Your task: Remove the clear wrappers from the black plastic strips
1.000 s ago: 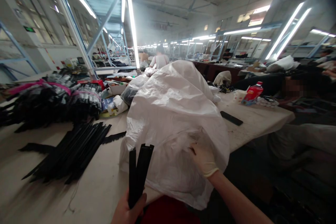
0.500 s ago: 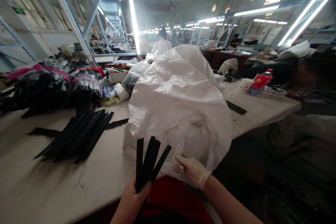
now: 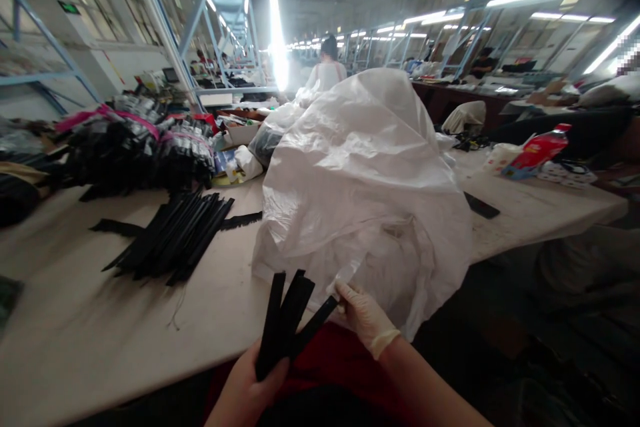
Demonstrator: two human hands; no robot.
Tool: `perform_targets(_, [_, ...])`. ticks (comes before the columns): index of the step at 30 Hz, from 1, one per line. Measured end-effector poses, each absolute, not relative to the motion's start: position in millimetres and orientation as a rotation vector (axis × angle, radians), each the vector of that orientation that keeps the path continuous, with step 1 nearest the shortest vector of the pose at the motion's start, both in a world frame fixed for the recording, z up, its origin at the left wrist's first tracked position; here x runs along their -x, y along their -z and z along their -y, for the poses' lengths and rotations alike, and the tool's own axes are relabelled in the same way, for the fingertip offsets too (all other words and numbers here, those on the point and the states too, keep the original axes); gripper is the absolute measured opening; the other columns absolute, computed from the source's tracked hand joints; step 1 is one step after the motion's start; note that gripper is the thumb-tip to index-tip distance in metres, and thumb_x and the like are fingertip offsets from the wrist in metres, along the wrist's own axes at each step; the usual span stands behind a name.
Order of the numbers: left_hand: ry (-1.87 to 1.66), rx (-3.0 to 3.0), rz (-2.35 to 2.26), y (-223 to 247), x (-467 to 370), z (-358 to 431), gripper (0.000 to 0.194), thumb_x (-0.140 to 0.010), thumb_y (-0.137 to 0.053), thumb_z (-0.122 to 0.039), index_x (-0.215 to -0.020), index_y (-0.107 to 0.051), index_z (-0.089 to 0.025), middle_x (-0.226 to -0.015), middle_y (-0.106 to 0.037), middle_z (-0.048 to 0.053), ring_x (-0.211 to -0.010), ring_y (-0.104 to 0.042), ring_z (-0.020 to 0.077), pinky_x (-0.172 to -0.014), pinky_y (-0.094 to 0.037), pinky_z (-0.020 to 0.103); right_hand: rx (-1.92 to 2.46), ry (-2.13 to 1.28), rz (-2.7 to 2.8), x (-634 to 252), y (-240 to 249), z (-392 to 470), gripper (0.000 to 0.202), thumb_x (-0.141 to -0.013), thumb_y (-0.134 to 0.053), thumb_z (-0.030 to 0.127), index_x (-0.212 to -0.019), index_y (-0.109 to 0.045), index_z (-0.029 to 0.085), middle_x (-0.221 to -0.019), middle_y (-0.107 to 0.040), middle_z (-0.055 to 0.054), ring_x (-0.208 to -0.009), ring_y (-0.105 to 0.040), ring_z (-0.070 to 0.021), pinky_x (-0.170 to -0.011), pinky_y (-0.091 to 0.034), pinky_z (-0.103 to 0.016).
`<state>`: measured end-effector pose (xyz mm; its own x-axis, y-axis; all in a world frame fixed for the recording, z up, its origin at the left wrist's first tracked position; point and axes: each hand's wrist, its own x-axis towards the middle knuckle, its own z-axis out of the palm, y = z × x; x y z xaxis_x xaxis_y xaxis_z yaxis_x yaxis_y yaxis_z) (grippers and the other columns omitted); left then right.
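Note:
Bare and low in the view, my left hand (image 3: 263, 373) is wrapped round several flat black strips (image 3: 290, 313) that fan upward. My right hand (image 3: 365, 317), in a pale thin glove, has its fingers pinched at the tip of the rightmost strip, and a small clear plastic piece (image 3: 349, 272) shows at the fingertips. Just beyond both hands, a large white plastic bag (image 3: 365, 167) is heaped on the pale table (image 3: 220, 320). A pile of black strips (image 3: 173, 237) lies on the table to the left.
Bundles of black items tied with pink bands (image 3: 117, 147) sit at the back left. A red bottle or pack (image 3: 537, 152) stands on the right, near white rolls (image 3: 567, 173). A dark flat piece (image 3: 481, 205) lies right of the bag. A person (image 3: 327, 67) is farther back.
The view has turned left, so the surroundings appear farther right. My right hand has come to the tip of the rightmost strip, which leans toward it. Clear plastic now shows at its fingertips.

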<state>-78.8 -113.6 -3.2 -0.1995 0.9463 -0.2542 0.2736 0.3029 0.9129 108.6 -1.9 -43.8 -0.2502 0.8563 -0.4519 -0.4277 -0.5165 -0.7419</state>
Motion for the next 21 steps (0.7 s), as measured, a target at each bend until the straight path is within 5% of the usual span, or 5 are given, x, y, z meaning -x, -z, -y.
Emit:
perform_targets(16, [-0.921,-1.259,-1.671,14,87,109,0.034,-0.075,-0.054,-0.039,-0.097,-0.065,-0.015,-0.093,-0.072,0.009,-0.090,-0.063,0.0282,-0.081,-0.049,0.036,1.081,-1.943,1.285,-71,29,43,0.044,-0.066,-0.061,0.057,-0.068,-0.057,0.014,-0.051,-0.057,0.001,-0.043,-0.047,-0.0081,-0.044,-0.034,-0.021])
perform_targets(21, [-1.017,-1.244,-1.859,13,90,107,0.032,-0.075,-0.052,-0.041,-0.087,-0.065,-0.015,-0.071,-0.069,0.006,-0.078,-0.063,0.0277,-0.073,-0.051,0.035,0.961,-2.052,1.409,-58,23,52,0.043,-0.070,-0.058,0.058,-0.064,-0.059,0.015,-0.049,-0.054,0.002,-0.041,-0.046,-0.0077,-0.042,-0.034,-0.020])
